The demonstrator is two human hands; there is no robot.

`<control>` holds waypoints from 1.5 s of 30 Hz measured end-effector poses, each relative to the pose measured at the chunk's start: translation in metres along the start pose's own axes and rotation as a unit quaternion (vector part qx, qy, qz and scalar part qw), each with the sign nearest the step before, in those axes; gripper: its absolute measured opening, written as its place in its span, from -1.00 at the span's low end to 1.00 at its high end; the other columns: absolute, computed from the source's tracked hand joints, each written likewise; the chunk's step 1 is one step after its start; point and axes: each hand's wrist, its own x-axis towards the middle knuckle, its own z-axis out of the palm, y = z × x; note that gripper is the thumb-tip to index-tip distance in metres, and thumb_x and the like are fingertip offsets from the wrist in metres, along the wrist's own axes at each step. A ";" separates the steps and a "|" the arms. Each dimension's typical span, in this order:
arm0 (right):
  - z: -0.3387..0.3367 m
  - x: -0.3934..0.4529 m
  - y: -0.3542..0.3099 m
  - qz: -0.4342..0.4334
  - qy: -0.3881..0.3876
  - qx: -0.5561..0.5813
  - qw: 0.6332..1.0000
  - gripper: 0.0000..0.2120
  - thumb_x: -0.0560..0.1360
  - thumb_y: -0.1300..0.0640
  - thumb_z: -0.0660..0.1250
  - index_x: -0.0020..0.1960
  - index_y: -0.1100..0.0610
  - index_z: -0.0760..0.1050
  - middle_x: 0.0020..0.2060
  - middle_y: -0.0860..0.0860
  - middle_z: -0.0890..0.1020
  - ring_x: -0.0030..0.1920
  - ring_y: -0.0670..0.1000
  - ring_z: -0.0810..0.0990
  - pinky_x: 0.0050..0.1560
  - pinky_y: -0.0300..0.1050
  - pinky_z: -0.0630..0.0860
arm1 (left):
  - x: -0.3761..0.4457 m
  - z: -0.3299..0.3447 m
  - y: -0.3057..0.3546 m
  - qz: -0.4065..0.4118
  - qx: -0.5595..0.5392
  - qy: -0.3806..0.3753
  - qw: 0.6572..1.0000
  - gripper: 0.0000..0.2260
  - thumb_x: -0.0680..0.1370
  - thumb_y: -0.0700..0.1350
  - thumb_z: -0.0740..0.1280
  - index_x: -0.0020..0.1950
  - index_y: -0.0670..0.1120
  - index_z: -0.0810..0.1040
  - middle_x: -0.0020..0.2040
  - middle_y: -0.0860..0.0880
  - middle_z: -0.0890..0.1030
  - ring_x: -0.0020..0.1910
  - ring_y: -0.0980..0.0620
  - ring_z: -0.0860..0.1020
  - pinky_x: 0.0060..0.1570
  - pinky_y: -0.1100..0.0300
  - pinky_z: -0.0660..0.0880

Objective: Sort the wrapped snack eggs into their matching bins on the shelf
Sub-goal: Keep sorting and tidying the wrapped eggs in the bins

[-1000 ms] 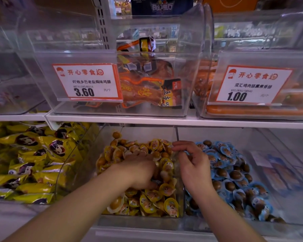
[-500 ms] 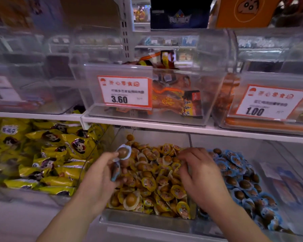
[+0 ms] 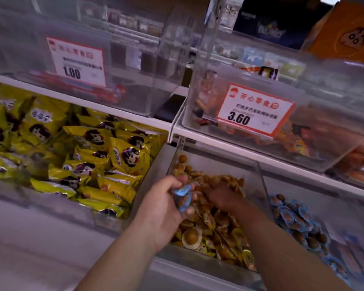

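Over the clear yellow-egg bin (image 3: 200,263) | your left hand (image 3: 166,208) is gripping blue-wrapped snack eggs (image 3: 182,197), light, slippery; pinch wrapper edges | right hand (image 3: 223,196) is digging, grip unclear.

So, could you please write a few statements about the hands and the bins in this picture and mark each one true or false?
1. The left hand holds blue-wrapped eggs. True.
2. The right hand is in the bin of blue-wrapped eggs. False: it reaches into the orange-wrapped egg bin; the blue-wrapped egg bin lies to its right.
3. The yellow packets fill the bin left of the orange-wrapped eggs. True.
4. The tag above the orange-wrapped eggs reads 1.00. False: that price tag reads 3.60; the 1.00 tag is further left.
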 end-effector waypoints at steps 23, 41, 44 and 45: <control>0.004 0.011 -0.023 0.059 -0.101 0.683 0.721 -0.61 0.50 -0.07 0.30 0.03 0.22 0.70 -0.04 0.22 0.71 -0.10 0.19 0.71 -0.05 0.02 0.62 | 0.000 -0.012 -0.033 0.069 0.214 0.107 0.968 -0.73 0.56 -0.32 0.22 -0.19 -0.09 0.66 -0.28 -0.08 0.64 -0.34 0.02 0.60 -0.55 0.26 0.36; -0.035 -0.067 -0.002 -0.142 -0.009 0.508 0.850 -0.77 0.36 0.12 0.58 -0.01 0.17 0.71 -0.08 0.19 0.73 -0.12 0.16 0.72 -0.15 -0.13 0.61 | 0.002 -0.013 -0.034 0.102 0.206 0.124 0.965 -0.79 0.56 -0.29 0.26 -0.16 -0.09 0.64 -0.32 -0.03 0.62 -0.35 0.02 0.60 -0.55 0.24 0.37; -0.034 -0.078 0.003 -0.122 0.020 0.433 0.893 -0.85 0.43 0.22 0.54 -0.02 0.21 0.68 -0.16 0.15 0.74 -0.18 0.15 0.74 -0.18 -0.10 0.66 | 0.007 -0.014 -0.038 0.120 0.236 0.131 0.955 -0.78 0.55 -0.26 0.29 -0.16 0.01 0.65 -0.28 -0.05 0.64 -0.32 -0.03 0.57 -0.54 0.20 0.39; -0.033 -0.081 0.005 -0.114 0.034 0.384 0.915 -0.85 0.44 0.19 0.54 -0.01 0.20 0.67 -0.18 0.12 0.74 -0.19 0.12 0.74 -0.15 -0.07 0.67 | 0.008 -0.013 -0.038 0.127 0.254 0.132 0.950 -0.77 0.55 -0.25 0.31 -0.16 0.05 0.65 -0.26 -0.08 0.64 -0.33 -0.02 0.56 -0.52 0.19 0.40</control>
